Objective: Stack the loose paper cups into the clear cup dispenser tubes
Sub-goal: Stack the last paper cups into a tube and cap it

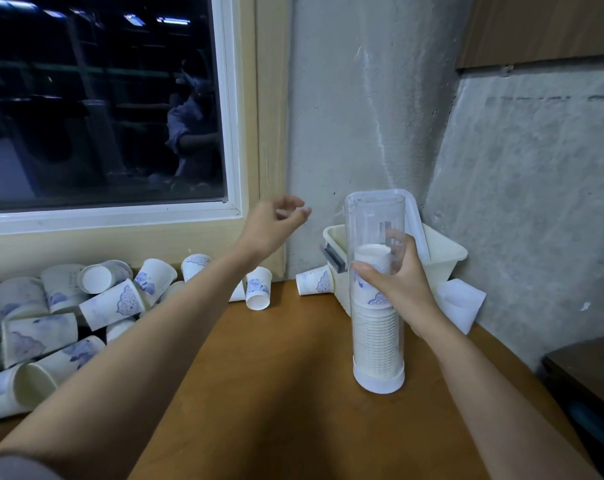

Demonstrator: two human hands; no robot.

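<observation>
Head — tube (373, 220) — headroom above cups (376, 341)

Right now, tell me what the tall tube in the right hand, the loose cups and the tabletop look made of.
Tall clear dispenser tube: glossy transparent plastic, likely; stacked cups show through it. Loose white blue-printed cups: matte paper, rolled rims. Brown tabletop: smooth wood or laminate, cannot tell which; it has a soft sheen.

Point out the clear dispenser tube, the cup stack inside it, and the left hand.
clear dispenser tube (375, 220): head view, bare upper wall above the cups.
cup stack (376, 341): head view, nested rims in the lower tube.
left hand (271, 226): head view, middle of the hand.
</observation>
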